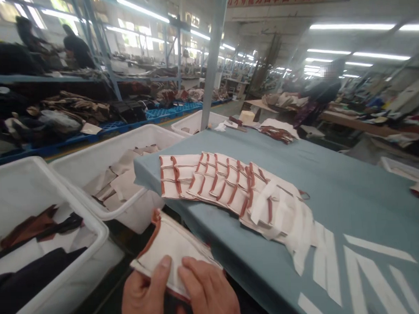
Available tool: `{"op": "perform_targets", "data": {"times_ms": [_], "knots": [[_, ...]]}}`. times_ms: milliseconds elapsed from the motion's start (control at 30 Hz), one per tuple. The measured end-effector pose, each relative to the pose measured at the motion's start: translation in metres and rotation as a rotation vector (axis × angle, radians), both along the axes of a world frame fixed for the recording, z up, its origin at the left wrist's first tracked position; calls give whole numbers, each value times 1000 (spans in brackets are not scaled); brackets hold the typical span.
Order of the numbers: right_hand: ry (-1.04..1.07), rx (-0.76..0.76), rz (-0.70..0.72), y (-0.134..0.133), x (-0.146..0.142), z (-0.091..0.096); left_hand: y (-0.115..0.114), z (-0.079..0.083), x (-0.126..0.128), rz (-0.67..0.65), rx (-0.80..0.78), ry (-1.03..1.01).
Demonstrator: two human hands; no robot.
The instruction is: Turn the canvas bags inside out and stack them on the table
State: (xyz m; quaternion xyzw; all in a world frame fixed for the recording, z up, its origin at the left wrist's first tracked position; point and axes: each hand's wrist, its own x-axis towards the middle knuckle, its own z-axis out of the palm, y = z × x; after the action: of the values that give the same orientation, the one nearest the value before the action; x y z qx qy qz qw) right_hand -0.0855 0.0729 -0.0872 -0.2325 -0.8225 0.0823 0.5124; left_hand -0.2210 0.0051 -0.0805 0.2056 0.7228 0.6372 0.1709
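Between my two hands is a cream fabric piece (171, 250) with reddish-brown trim along its left edge, held off the near side of the table. My left hand (145, 292) grips its lower left corner, the thumb lying on top. Closed on the lower right part, my right hand (209, 287) has its fingers bent over the cloth. Beyond them, a row of overlapping cream pieces (220, 179) with brown trim lies on the blue-green table (212, 225). White strips (325, 258) are spread to the right of that row.
White plastic bins (105, 234) with fabric scraps stand at the left. A grey post (211, 60) rises at the table's far corner, near a brown fabric pile (277, 131). Blue shelving (132, 114) holds bundles behind. A person (320, 93) stands beyond the table; others work far left.
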Motion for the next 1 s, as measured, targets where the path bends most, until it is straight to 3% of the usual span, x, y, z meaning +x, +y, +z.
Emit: {"op": "perform_targets", "data": {"times_ms": [100, 233, 300, 467, 600, 733, 833, 1000], "knots": [[-57, 13, -148, -15, 38, -5, 1, -4, 51, -214, -40, 39], [-82, 42, -256, -11, 90, 15, -6, 9, 97, -438, 27, 189], [-129, 56, -245, -10, 116, 28, -15, 15, 102, -539, 58, 266], [-230, 36, -184, -20, 167, 46, -34, 16, 93, -489, 83, 504], [-241, 9, -178, -36, 185, 46, -33, 19, 103, -639, 107, 600], [-229, -13, -215, -47, 192, 42, -29, 26, 120, -630, 239, 685], [-237, -1, -221, -49, 196, 39, -32, 32, 128, -721, 170, 579], [-381, 1, -150, -52, 212, 33, -33, 46, 129, -1017, -111, 183]]}}
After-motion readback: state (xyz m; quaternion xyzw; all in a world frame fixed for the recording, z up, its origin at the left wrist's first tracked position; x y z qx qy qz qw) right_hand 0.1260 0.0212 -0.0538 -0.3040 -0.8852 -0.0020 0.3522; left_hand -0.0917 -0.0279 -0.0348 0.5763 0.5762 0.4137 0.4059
